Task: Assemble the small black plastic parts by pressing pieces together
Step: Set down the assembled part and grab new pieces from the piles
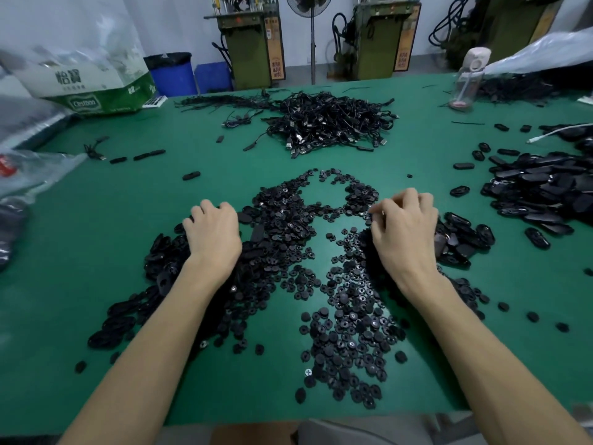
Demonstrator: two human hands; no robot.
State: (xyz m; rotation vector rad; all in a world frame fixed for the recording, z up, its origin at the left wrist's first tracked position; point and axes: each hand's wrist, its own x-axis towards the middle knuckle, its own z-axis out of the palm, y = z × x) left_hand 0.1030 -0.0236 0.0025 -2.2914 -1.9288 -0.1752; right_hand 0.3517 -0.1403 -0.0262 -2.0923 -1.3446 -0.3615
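A wide spread of small round black parts (346,332) covers the green table (96,220) in front of me. Black oval shells (160,261) are heaped at the left, under my left hand (213,234). Its fingers are curled down into that heap, and what they hold is hidden. My right hand (402,231) rests on the right side of the spread, beside more oval shells (462,239). Its thumb and fingertips pinch together over a small round part (373,214) at the edge of the round pieces.
A tangle of black cables (327,123) lies at the back centre. A larger heap of oval shells (545,191) sits at the right. Plastic bags (86,78) stand at the back left, a clear bottle (467,81) at the back right. Machines and a fan stand beyond the table.
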